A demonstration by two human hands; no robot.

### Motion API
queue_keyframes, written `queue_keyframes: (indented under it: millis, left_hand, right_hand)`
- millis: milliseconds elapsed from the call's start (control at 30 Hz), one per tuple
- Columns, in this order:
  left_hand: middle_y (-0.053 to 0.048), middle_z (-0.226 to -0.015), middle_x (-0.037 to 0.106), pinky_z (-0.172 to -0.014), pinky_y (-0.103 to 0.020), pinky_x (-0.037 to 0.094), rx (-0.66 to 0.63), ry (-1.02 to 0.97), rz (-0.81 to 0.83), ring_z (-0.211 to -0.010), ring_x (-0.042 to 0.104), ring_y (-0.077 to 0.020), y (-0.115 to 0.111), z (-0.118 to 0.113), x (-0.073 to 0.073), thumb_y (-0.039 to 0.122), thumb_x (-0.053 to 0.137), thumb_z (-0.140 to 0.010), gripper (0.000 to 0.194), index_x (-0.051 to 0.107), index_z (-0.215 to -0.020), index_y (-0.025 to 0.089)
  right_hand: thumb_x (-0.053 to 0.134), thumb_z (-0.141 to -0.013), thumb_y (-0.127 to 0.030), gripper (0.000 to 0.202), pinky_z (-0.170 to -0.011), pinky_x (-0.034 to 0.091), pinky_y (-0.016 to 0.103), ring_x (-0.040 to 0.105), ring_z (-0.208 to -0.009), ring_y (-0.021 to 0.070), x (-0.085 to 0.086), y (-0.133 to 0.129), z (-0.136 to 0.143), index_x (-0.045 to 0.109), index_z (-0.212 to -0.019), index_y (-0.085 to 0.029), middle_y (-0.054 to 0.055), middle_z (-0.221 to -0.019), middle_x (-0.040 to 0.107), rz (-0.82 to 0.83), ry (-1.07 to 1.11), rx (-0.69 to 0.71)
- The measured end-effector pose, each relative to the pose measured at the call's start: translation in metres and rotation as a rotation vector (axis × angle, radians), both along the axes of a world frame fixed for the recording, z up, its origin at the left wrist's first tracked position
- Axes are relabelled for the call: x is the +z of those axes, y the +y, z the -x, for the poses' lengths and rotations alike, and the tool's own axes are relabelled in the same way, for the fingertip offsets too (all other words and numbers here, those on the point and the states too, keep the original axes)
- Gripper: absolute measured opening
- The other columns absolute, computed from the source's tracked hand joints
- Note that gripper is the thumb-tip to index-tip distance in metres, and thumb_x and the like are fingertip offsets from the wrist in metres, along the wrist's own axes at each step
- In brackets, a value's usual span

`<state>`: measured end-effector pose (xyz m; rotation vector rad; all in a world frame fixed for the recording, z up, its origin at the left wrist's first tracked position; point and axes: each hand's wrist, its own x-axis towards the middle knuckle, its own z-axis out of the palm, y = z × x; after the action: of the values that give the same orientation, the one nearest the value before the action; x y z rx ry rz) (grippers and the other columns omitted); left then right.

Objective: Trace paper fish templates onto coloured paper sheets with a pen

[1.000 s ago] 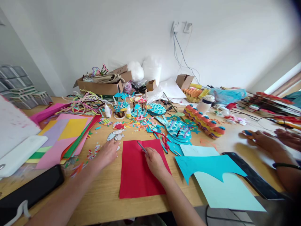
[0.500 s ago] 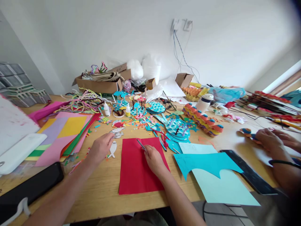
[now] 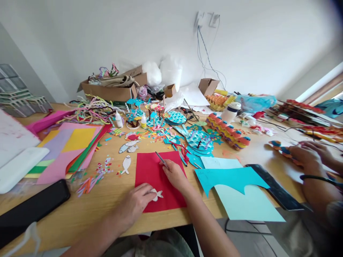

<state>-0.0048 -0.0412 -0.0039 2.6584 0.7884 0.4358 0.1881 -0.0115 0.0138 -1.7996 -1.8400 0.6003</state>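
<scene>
Near the lower left of a red sheet of paper (image 3: 150,167), my left hand (image 3: 139,200) pinches a small white paper fish cutout (image 3: 157,195), its tail pointing right. The cutout lies on or just above the red sheet; I cannot tell which. My right hand (image 3: 174,175) rests on the sheet's right side, closed around a slim grey pen (image 3: 162,159) whose far end points up and left. Just left of the sheet lies a larger white paper fish (image 3: 127,164). Behind it, several small fish cutouts (image 3: 128,146) overlap.
Coloured paper sheets (image 3: 77,142) and a black phone (image 3: 34,212) lie at the left. Turquoise paper (image 3: 230,178) and pale green paper (image 3: 249,207) are at the right. Paper scraps, glue bottles (image 3: 118,119) and a painted egg carton (image 3: 227,131) stand behind. A co-worker's hands (image 3: 308,153) work at far right.
My left hand has moved from the fish cutouts down onto the red sheet, bringing a small white fish. My right hand still holds the pen over the sheet. The view has shifted slightly.
</scene>
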Motion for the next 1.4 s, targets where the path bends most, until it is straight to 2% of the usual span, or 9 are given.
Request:
queue_keyframes:
  millis: [133,267,400,533,633,767,867,1067,1400]
  left_hand:
    - [-0.004,-0.101,0.061,-0.089,-0.031,0.048,0.022,0.002,-0.057,-0.099,0.055,-0.0163,-0.004,0.000,0.001,0.009,0.044,-0.087,0.023,0.061,-0.096,0.021]
    - [-0.003,-0.104,0.061,-0.091,-0.030,0.047,0.030,0.007,0.000,-0.102,0.055,-0.0160,-0.006,0.001,0.007,0.006,0.046,-0.084,0.023,0.062,-0.093,0.021]
    - [-0.004,-0.103,0.061,-0.089,-0.031,0.048,0.033,0.011,0.018,-0.100,0.056,-0.0168,-0.006,0.002,0.007,0.006,0.046,-0.083,0.023,0.063,-0.091,0.021]
    - [-0.004,-0.102,0.061,-0.089,-0.031,0.048,0.078,0.000,0.055,-0.099,0.056,-0.0170,-0.006,0.001,0.004,0.002,0.048,-0.080,0.025,0.062,-0.092,0.019]
    - [-0.005,-0.100,0.060,-0.087,-0.032,0.048,0.140,0.016,0.072,-0.097,0.055,-0.0181,-0.007,0.000,0.005,0.000,0.052,-0.076,0.026,0.060,-0.093,0.018]
    - [-0.005,-0.094,0.060,-0.083,-0.036,0.048,0.226,0.076,0.085,-0.092,0.055,-0.0210,-0.008,0.004,0.009,0.003,0.058,-0.071,0.024,0.060,-0.090,0.017]
    - [-0.005,-0.100,0.060,-0.086,-0.038,0.047,0.262,0.078,0.126,-0.096,0.055,-0.0219,-0.007,0.013,0.007,0.004,0.061,-0.069,0.032,0.059,-0.098,0.019]
    - [-0.005,-0.116,0.058,-0.095,-0.038,0.043,0.186,0.042,0.226,-0.109,0.052,-0.0205,0.000,0.035,-0.003,0.000,0.054,-0.068,0.049,0.054,-0.111,0.023]
    - [-0.006,-0.113,0.059,-0.094,-0.036,0.043,0.145,-0.012,0.258,-0.107,0.053,-0.0196,0.000,0.039,-0.003,0.002,0.055,-0.070,0.032,0.057,-0.097,0.019]
  right_hand:
    - [0.042,-0.083,-0.009,0.023,-0.070,0.041,0.022,0.060,-0.084,0.0163,0.011,-0.007,-0.003,0.062,-0.093,-0.016,0.006,-0.091,0.067,-0.052,0.048,-0.009]
    - [0.042,-0.082,-0.009,0.023,-0.066,0.040,0.022,0.059,-0.077,0.0157,0.022,-0.028,0.000,0.062,-0.090,-0.016,0.005,-0.083,0.066,-0.072,0.098,0.006]
    - [0.046,-0.080,-0.008,0.018,-0.059,0.036,0.019,0.055,-0.068,0.0127,0.010,-0.055,0.010,0.059,-0.072,-0.018,0.001,-0.074,0.060,-0.019,0.101,0.066]
    - [0.056,-0.074,-0.007,0.011,-0.061,0.036,0.019,0.054,-0.070,0.0126,-0.008,-0.069,0.019,0.057,-0.073,-0.019,0.000,-0.078,0.057,0.019,0.130,0.021]
    - [0.059,-0.071,-0.008,0.012,-0.063,0.037,0.020,0.053,-0.073,0.0132,-0.012,-0.071,0.022,0.057,-0.076,-0.019,0.000,-0.082,0.055,0.051,0.111,0.006]
    - [0.059,-0.072,-0.008,0.011,-0.065,0.037,0.020,0.053,-0.075,0.0130,-0.010,-0.071,0.023,0.057,-0.075,-0.019,0.000,-0.084,0.053,0.095,0.087,0.025]
    - [0.059,-0.072,-0.010,0.009,-0.064,0.036,0.020,0.053,-0.074,0.0123,-0.009,-0.071,0.022,0.056,-0.073,-0.018,-0.001,-0.083,0.053,0.112,0.072,0.027]
    - [0.058,-0.075,-0.010,0.009,-0.061,0.034,0.019,0.052,-0.071,0.0112,-0.009,-0.073,0.025,0.057,-0.071,-0.018,-0.001,-0.080,0.052,0.105,0.027,0.045]
    - [0.057,-0.079,-0.012,0.007,-0.064,0.036,0.019,0.053,-0.074,0.0120,-0.009,-0.071,0.034,0.059,-0.075,-0.017,0.001,-0.081,0.054,0.105,-0.040,0.098]
